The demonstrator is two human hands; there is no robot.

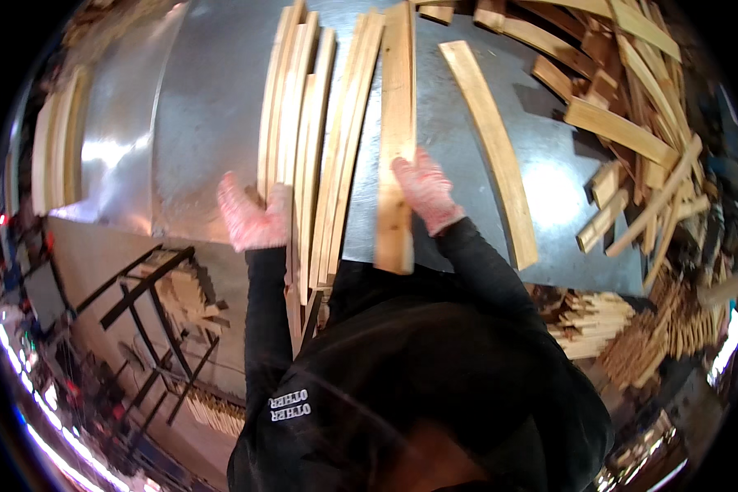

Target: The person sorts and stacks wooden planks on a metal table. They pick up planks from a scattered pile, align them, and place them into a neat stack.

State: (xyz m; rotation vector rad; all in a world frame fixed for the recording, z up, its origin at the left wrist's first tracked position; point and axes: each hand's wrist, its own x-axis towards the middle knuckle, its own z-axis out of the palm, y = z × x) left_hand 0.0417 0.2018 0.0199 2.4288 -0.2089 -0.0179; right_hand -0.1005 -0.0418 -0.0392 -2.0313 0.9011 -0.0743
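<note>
One gloved right hand (425, 190) grasps the wide board (397, 111) stretching ahead of it, apparently mid-positioning, while the left hand (257, 216) splays unclenched just left of the narrow strips (288, 115), and any shift calls for steering that board clear of them.

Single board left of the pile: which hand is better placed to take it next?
Probably the right hand: it is nearer the single board, though holding a plank; the left hand is farther.

The pink-white gloved left hand (256, 217) is spread, its thumb standing apart; the right hand (426, 193), gloved likewise, is curled in a grip. Both dark-sleeved forearms (266, 287) reach forward.
</note>
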